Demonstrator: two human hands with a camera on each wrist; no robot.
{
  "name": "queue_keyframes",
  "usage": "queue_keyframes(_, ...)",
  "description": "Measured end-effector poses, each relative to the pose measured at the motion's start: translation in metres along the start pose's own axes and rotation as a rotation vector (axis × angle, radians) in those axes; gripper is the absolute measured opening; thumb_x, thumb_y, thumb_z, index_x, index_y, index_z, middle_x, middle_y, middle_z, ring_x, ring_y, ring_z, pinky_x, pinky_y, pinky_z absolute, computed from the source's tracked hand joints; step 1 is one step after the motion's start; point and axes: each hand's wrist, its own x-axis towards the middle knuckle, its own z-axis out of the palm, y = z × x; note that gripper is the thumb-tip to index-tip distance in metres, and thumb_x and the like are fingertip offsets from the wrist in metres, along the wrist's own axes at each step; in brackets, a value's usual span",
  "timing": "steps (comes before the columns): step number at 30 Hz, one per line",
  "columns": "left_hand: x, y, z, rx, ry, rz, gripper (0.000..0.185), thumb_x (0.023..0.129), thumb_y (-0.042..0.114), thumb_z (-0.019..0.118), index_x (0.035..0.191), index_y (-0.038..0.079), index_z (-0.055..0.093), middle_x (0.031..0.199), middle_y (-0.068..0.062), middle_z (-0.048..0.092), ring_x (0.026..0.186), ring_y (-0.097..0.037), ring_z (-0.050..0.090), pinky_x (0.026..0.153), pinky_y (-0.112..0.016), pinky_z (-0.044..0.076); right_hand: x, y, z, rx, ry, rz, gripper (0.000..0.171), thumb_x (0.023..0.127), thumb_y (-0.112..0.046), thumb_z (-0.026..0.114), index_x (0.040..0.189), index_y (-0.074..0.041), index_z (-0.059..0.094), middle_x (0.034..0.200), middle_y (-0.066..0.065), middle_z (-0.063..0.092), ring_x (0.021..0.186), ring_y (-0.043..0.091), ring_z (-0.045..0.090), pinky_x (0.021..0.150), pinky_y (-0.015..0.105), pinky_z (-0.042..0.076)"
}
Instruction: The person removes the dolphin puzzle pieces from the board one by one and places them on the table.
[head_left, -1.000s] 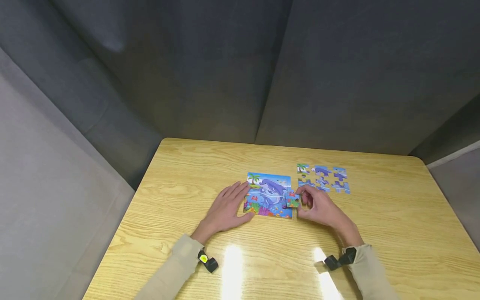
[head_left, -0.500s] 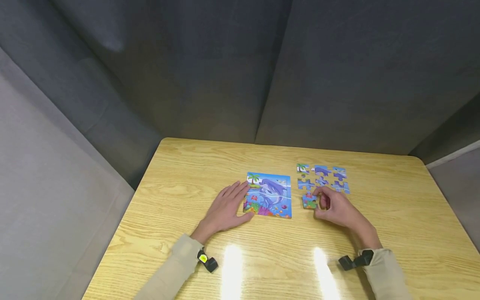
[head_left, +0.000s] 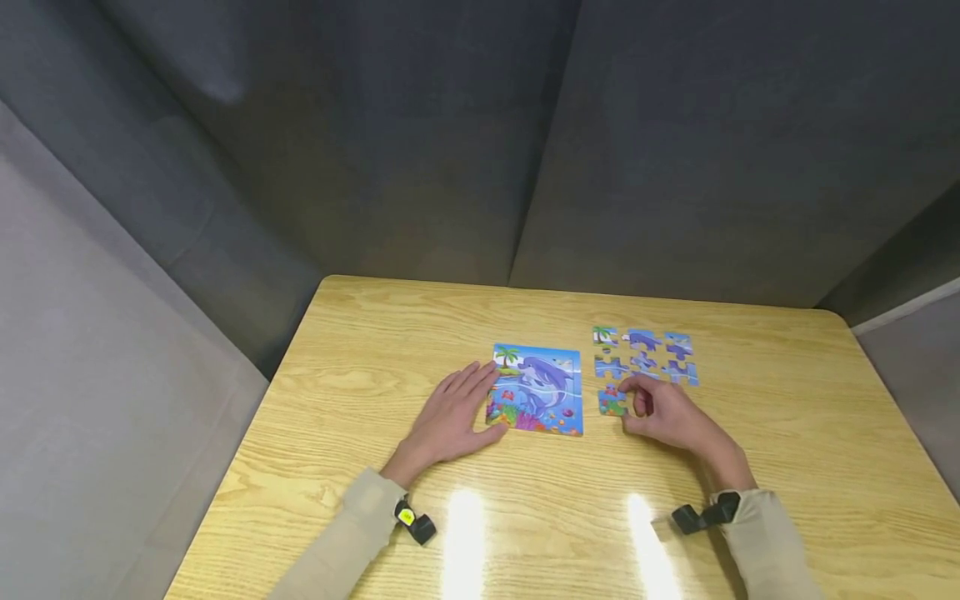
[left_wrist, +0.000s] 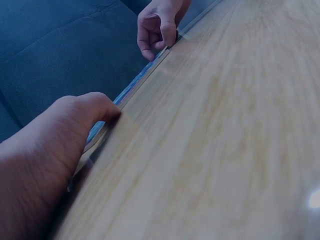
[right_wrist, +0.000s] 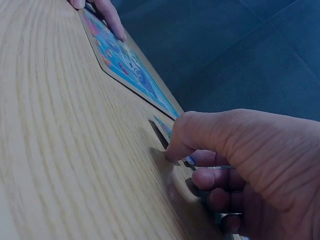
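A dolphin jigsaw board (head_left: 542,390) with a palm tree and coral lies on the table. My left hand (head_left: 450,423) rests flat with its fingers on the board's left edge, thumb at the lower corner. Right of the board, my right hand (head_left: 669,417) pinches a jigsaw piece (head_left: 611,402) showing a red crab and coral, between thumb and index finger. In the right wrist view this piece (right_wrist: 162,127) is slightly tilted, one edge raised close over the wood. Part of it is hidden behind my thumb.
Several loose jigsaw pieces (head_left: 642,340) lie in two rows just beyond my right hand, some partly covered by it. The wooden table (head_left: 405,325) ends at a dark curtain (head_left: 420,167) at the back.
My right hand has carried the crab piece from the board's right edge over to the right, below the loose pieces, then slightly back left and lower. The left hand has stayed still.
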Motion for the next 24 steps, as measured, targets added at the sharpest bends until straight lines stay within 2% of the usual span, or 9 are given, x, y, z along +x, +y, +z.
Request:
queue_keyframes(10, 0.0001, -0.0008, 0.0016, -0.008, 0.006, 0.003, 0.092, 0.098, 0.074, 0.041, 0.167, 0.015, 0.025, 0.173, -0.001, 0.023, 0.160, -0.025, 0.017, 0.127, -0.048, 0.019, 0.0022, 0.0020, 0.0010, 0.000, 0.002, 0.007, 0.037, 0.083, -0.008, 0.078, 0.116, -0.002, 0.065, 0.076, 0.001, 0.056, 0.063, 0.009, 0.046, 0.060, 0.026, 0.040)
queue_keyframes(24, 0.0000, 0.0014, -0.0014, -0.018, 0.012, 0.001, 0.091, 0.098, 0.070, 0.047, 0.166, 0.013, 0.029, 0.173, -0.003, 0.026, 0.159, -0.027, 0.020, 0.127, -0.048, 0.020, 0.0011, 0.0040, 0.0021, 0.009, 0.004, 0.011, 0.036, 0.085, -0.007, 0.078, 0.118, -0.004, 0.065, 0.079, 0.001, 0.055, 0.064, 0.010, 0.046, 0.062, 0.027, 0.040)
